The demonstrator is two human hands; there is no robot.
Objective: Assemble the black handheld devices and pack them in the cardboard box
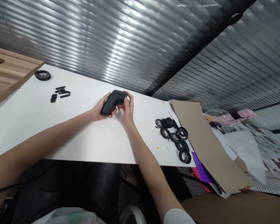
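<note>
A black, bent, pistol-shaped housing (110, 102) with a smooth shell is held above the middle of the white table. My left hand (102, 107) is wrapped round its lower, thicker end. The fingers of my right hand (128, 107) pinch the narrower upper end at the right. What the inner side of the housing looks like is hidden. On the table to the left lie several small flat black pieces (62, 91) and a black ring (42, 75). Several black rings (176, 137) and a dark lumpy part (170, 122) are heaped to the right.
A wooden board (11, 73) borders the table (88, 137) on the left. Corrugated metal sheeting (95, 40) rises behind it. Brown cardboard (205, 146) and a white plastic sheet (245, 149) lie along the right side. A small yellow bit (158, 147) rests near the rings.
</note>
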